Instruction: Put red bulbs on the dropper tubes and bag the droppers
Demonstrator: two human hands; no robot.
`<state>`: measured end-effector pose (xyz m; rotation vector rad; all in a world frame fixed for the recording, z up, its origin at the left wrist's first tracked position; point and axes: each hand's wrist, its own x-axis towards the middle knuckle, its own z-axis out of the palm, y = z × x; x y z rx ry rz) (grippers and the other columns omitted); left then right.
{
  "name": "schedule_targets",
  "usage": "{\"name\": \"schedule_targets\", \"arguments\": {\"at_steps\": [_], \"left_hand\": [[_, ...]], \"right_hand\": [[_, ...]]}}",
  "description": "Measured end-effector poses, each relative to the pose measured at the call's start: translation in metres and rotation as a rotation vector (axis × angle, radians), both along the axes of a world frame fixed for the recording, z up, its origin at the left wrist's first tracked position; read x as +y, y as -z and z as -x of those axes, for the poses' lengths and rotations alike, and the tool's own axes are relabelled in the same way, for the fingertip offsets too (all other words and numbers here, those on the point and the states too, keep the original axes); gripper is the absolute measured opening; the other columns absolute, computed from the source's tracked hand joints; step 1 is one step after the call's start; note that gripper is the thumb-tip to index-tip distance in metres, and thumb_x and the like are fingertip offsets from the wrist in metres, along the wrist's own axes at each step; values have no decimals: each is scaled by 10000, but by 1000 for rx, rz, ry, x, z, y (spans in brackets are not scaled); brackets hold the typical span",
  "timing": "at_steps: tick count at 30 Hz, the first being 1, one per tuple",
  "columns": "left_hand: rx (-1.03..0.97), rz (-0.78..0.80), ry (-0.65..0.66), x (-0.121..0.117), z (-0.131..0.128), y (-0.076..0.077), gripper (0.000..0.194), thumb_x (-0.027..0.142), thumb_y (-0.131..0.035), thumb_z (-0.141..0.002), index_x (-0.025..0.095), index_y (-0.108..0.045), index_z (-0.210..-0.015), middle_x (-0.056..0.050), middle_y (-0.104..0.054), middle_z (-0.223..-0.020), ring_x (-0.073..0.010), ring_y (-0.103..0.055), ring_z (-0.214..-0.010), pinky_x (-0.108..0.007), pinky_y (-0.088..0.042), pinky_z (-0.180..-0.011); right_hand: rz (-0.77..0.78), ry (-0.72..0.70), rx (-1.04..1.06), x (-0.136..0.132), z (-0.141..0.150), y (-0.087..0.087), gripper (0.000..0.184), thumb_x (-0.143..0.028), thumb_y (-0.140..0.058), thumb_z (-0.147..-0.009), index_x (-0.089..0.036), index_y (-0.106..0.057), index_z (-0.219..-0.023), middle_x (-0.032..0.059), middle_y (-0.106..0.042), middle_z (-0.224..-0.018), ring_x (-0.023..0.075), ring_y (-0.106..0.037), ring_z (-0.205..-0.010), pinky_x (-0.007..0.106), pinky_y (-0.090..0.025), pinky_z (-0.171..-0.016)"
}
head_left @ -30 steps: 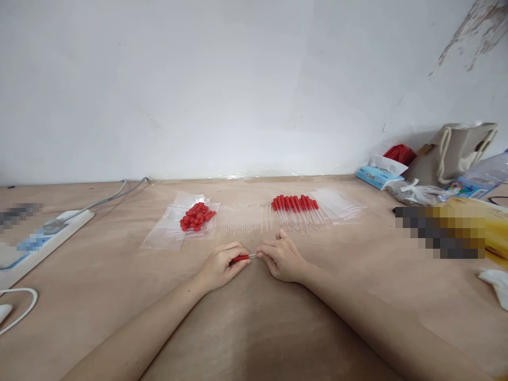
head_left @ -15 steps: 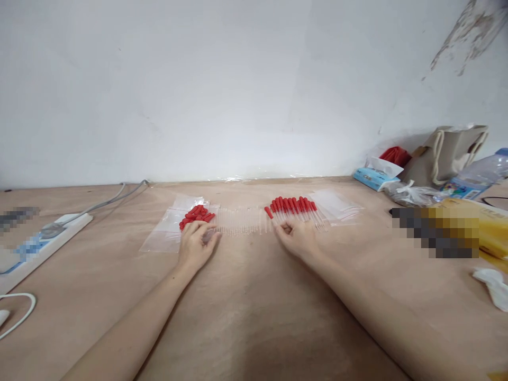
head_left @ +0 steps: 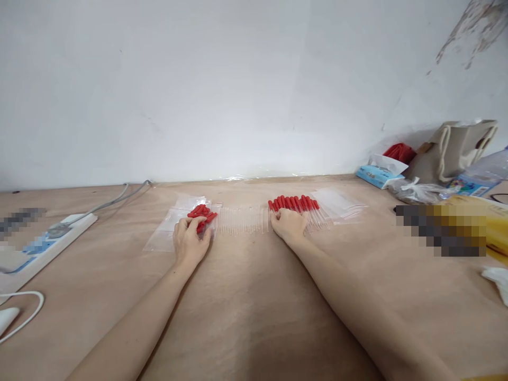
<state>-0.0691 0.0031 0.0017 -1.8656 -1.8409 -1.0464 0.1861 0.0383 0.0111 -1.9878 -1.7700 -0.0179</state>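
Observation:
My left hand [head_left: 189, 239] rests on a clear plastic bag [head_left: 169, 233] and its curled fingers close on one of the loose red rubber bulbs [head_left: 203, 212] piled there. My right hand [head_left: 289, 224] lies with fingers curled at the near end of a row of droppers with red bulbs [head_left: 296, 203]; whether it holds one is hidden. Between the hands lies a row of bare clear glass tubes [head_left: 244, 219].
A white power strip [head_left: 47, 239] with a grey cable lies at the left, a white cord at the near left edge. At the right stand a tissue pack [head_left: 379, 173], a canvas bag [head_left: 456, 148], a plastic bottle [head_left: 482, 172] and a yellow packet [head_left: 496, 227].
A second ago both hands held one dropper together near me. The dropper has been laid in the row. My left hand has since reached the bulb pile, my right hand the dropper row.

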Motion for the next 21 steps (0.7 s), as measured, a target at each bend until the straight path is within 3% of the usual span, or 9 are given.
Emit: {"name": "schedule_targets", "arguments": {"at_steps": [6, 10, 16, 21], "left_hand": [[23, 33, -5, 3, 1, -1, 261, 297, -564, -713, 202, -610, -951, -53, -503, -857, -214, -506, -815, -317, -418, -753], [38, 57, -2, 5, 4, -2, 237, 295, -540, -727, 200, -620, -929, -46, -515, -832, -204, -521, -783, -302, -421, -724], [50, 98, -38, 5, 6, -4, 222, 312, -529, -733, 220, -630, -908, -30, -544, -845, -189, -541, -763, -276, -417, -646], [98, 105, -31, 6, 5, -4, 201, 309, -532, -736, 229, -638, -888, -25, -551, -810, -200, -541, -788, -287, -405, -678]], "right_hand": [[-47, 9, -40, -1, -2, -2, 346, -374, -362, -823, -173, -619, -709, 72, -653, -685, 194, -575, -663, 380, -200, -753], [-91, -57, -70, -5, 1, -3, 288, -339, -386, -812, -186, -624, -757, 63, -657, -717, 188, -570, -695, 372, -196, -757], [5, -68, -146, -7, 3, -1, 272, -336, -433, -767, -167, -643, -739, 96, -649, -703, 216, -571, -693, 394, -210, -753], [23, -67, -173, -6, 7, -2, 274, -291, -420, -766, -132, -636, -713, 116, -640, -668, 219, -574, -646, 400, -225, -749]]}}
